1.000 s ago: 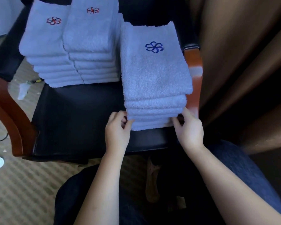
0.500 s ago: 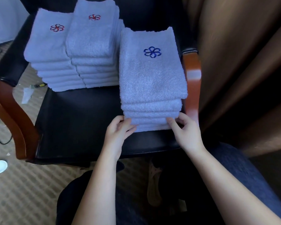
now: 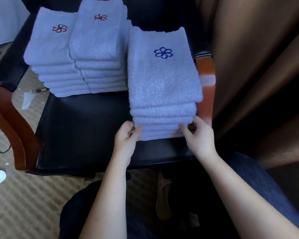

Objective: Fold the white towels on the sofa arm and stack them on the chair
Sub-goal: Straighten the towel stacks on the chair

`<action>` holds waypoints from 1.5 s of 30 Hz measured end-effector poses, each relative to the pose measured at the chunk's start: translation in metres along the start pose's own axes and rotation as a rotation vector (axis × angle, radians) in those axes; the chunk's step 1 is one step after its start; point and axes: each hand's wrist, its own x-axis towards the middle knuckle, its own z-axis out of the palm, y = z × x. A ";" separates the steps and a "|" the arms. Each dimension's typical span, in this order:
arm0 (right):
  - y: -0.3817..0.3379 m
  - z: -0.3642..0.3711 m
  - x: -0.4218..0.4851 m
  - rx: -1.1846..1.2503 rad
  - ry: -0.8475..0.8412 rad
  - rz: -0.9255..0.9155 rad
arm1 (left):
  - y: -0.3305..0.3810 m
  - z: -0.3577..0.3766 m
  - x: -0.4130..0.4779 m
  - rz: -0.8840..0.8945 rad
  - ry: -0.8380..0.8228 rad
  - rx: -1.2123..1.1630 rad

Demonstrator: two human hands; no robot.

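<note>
Head view: left hand (image 3: 126,138) and right hand (image 3: 199,137) pinch the stacked white terry towels (image 3: 162,83), which even nudges should square.

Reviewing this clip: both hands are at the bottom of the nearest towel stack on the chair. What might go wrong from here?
1. The left hand and right hand pinch the lower front corners of the blue-emblem stack of folded white terry towels. Tugging there may skew the upper layers, since the top towel overhangs those below.
2. The stack sits near the front edge of the black leather chair seat, so pulling it closer might tip it off.
</note>
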 end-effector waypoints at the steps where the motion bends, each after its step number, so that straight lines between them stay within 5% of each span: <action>1: 0.001 0.000 0.000 -0.031 0.008 0.010 | -0.001 -0.002 0.001 -0.022 -0.005 0.016; 7: 0.002 0.000 0.000 -0.058 0.032 0.093 | 0.006 -0.013 -0.002 -0.031 -0.001 0.235; 11: -0.010 -0.010 0.002 0.413 -0.003 0.233 | 0.024 -0.019 0.001 -0.119 0.045 0.018; 19: -0.017 -0.015 0.004 0.477 0.070 0.315 | 0.042 -0.005 -0.003 -0.081 0.167 -0.067; 24: -0.020 -0.014 0.008 0.363 -0.013 0.302 | 0.052 -0.008 -0.001 -0.137 0.025 0.038; 33: -0.012 -0.015 0.009 0.178 -0.023 0.253 | 0.039 -0.014 0.002 -0.111 0.012 0.241; 37: -0.028 -0.036 0.025 0.062 0.012 0.069 | 0.060 -0.021 0.006 -0.128 -0.016 0.212; 43: -0.070 -0.055 0.036 0.558 -0.167 0.126 | 0.110 -0.015 0.020 -0.122 0.081 -0.027; 45: -0.071 -0.051 0.039 0.454 -0.143 0.079 | 0.118 -0.006 0.022 -0.067 0.089 0.018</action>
